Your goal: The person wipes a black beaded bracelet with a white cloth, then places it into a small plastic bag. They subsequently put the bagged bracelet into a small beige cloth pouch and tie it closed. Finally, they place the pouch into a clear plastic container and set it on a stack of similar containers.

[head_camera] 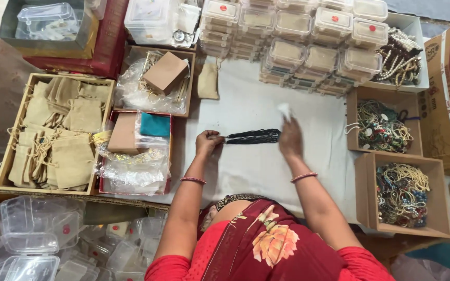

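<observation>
Two hands [208, 142] [290, 138], possibly beaded black necklace [252, 136]

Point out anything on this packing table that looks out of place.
One burlap pouch lies alone on the white cloth, apart from the tray of pouches. Otherwise nothing stands out; both hands stretch a black bead necklace.

left grip [207, 142] curled shut, right grip [290, 138] flat, palm down, fingers perhaps blurred, both arms outstretched
</observation>
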